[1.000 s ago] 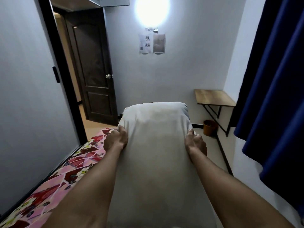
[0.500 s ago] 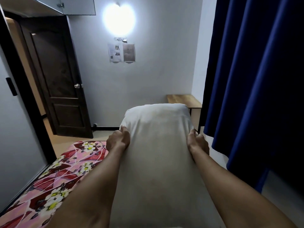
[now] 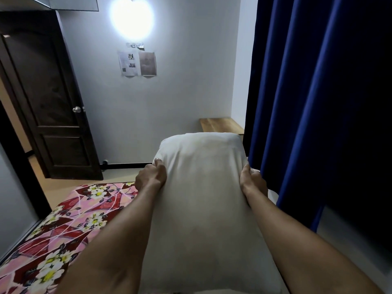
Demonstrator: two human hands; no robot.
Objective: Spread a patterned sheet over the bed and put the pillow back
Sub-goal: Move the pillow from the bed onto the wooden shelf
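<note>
A plump white pillow [image 3: 203,200] is held up in front of me, long side pointing away. My left hand [image 3: 151,177] grips its left edge, fingers curled into the fabric. On the opposite edge my right hand [image 3: 252,183] grips the pillow the same way. Below and to the left lies the patterned sheet [image 3: 70,228], pink and dark red with white flowers, spread flat over the bed. The pillow and my arms hide the bed's right part.
A dark wooden door [image 3: 46,107] stands open at the left. Blue curtains [image 3: 307,102] hang close on the right. A small wooden table [image 3: 220,125] sits in the far corner. Papers [image 3: 137,63] are taped to the wall under a bright lamp [image 3: 132,18].
My view has turned to the right with the pillow still in both hands: the door and bed slid left and the curtains now fill more of the right side.
</note>
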